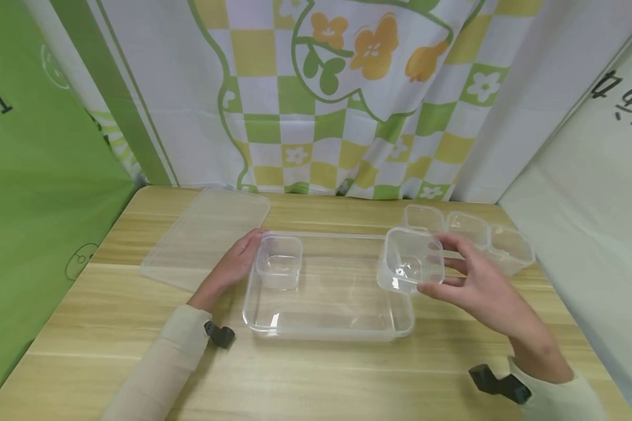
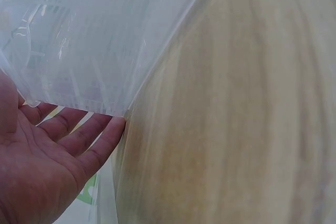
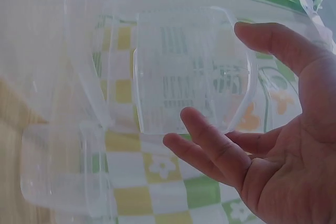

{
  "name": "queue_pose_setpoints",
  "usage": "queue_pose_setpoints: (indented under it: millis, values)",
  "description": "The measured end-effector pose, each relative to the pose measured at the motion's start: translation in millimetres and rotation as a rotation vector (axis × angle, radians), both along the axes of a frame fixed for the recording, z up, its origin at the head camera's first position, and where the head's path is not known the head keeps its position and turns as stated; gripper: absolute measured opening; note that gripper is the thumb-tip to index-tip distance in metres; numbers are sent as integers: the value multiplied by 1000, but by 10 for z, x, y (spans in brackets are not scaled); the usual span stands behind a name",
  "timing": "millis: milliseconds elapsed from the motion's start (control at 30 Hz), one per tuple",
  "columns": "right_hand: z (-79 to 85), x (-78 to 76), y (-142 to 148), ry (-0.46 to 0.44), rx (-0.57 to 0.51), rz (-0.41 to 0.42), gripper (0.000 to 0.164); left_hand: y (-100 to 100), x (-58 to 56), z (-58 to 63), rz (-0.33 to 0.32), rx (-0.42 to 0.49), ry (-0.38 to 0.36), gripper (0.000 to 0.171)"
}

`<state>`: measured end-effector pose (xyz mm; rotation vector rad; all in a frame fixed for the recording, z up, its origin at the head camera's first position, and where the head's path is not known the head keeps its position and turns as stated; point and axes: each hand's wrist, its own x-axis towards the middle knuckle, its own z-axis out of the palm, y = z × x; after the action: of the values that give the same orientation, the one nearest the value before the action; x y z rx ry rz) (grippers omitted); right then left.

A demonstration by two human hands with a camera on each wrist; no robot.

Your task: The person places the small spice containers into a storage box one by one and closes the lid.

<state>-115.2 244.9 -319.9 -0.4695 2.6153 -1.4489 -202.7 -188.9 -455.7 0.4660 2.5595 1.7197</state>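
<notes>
A large clear rectangular plastic container (image 1: 329, 336) stands on the table, with one small clear square container (image 1: 280, 280) in its left back corner. My left hand (image 1: 241, 257) rests against the big container's left end; in the left wrist view its fingers (image 2: 102, 142) lie fairly straight along the wall. My right hand (image 1: 479, 286) holds a second small square container (image 3: 184, 72) by its right side, thumb on the near side and fingers on the far side. That small container is tilted, its mouth toward the head camera, over the big container's right end.
Three more small clear containers (image 1: 511, 245) stand in a row at the back right of the table. A flat translucent lid (image 1: 205, 228) lies at the back left. Patterned cloth (image 1: 311, 128) hangs behind the table (image 1: 316, 386), with a green cloth at the left.
</notes>
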Motion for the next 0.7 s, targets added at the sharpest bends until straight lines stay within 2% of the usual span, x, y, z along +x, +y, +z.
queue_pose_setpoints:
  millis: [233, 433, 700]
  values:
    - [-45, 0, -189, -1, -8, 26, 83, 7, -2, 14, -10, 7, 12, 42]
    - [-150, 13, -357, -17, -5, 63, 82, 7, 11, 33, -4, 2, 7, 42]
    - [-231, -29, -623, -32, -26, 123, 88, 20, 9, 39, -4, 4, 13, 42]
